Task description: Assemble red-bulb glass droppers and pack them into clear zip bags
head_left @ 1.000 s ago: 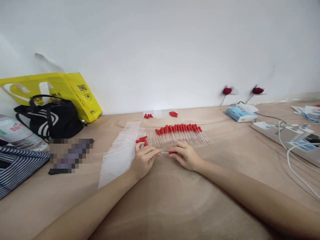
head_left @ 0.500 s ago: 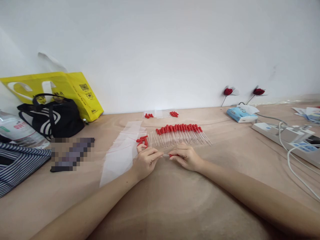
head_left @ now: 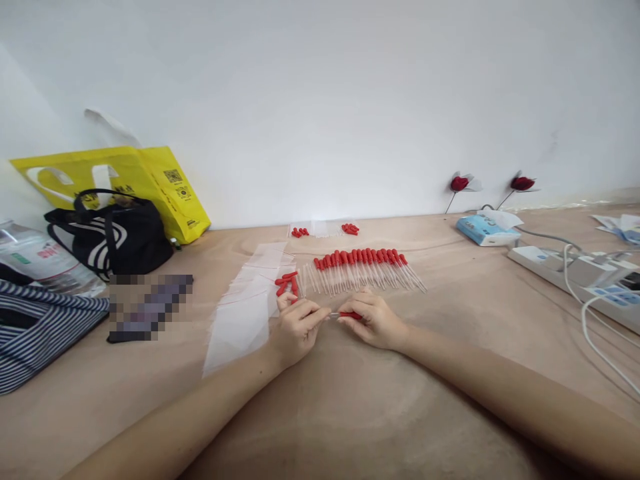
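My left hand [head_left: 299, 328] pinches a thin clear tube [head_left: 335, 315] between thumb and fingers. The red rubber bulb [head_left: 351, 315] at the tube's right end is gripped by my right hand [head_left: 375, 321]. Just beyond my hands lies a row of clear droppers with red bulbs [head_left: 360, 259], their tips toward me. Bare clear tubes [head_left: 306, 280] lie at the row's left end. Several loose red bulbs [head_left: 287, 285] sit near my left fingertips, beside overlapping clear zip bags [head_left: 240, 320].
Against the wall are more bagged red bulbs [head_left: 351, 229]. On the left stand a yellow bag [head_left: 185, 200], a black bag [head_left: 135, 233] and a bottle [head_left: 45, 260]. A blue tissue pack [head_left: 485, 230] and a power strip [head_left: 530, 257] with white cables lie at right.
The view has shifted slightly, so the scene sits a little further right. More of the red bulb shows between my right fingers; both hands still hold the same piece.
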### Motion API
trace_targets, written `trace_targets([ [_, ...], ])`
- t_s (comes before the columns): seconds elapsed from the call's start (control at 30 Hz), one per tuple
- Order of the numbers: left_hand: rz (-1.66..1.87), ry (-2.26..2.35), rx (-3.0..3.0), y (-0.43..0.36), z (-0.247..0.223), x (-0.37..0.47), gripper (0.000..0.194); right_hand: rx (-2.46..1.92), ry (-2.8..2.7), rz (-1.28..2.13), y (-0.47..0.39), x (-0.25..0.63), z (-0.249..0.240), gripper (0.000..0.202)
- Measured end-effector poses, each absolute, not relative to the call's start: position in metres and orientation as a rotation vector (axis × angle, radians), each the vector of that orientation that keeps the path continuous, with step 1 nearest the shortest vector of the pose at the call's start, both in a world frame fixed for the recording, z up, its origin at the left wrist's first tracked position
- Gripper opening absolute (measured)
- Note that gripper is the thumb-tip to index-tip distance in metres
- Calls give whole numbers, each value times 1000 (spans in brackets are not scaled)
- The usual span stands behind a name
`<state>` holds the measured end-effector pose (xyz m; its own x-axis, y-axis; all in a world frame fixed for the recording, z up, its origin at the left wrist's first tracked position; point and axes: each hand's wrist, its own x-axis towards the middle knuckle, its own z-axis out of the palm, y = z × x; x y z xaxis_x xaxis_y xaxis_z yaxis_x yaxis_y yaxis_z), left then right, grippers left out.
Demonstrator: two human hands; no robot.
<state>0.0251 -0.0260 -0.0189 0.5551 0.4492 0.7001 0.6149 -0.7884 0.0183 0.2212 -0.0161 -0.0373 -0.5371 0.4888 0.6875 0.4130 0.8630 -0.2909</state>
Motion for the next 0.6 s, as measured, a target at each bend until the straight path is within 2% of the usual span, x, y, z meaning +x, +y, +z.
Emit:
trace_targets([
  [0.6,-1016,-930,-2579,-23,-21,28,21,-688,-2249,68,-13,219,-37,12],
])
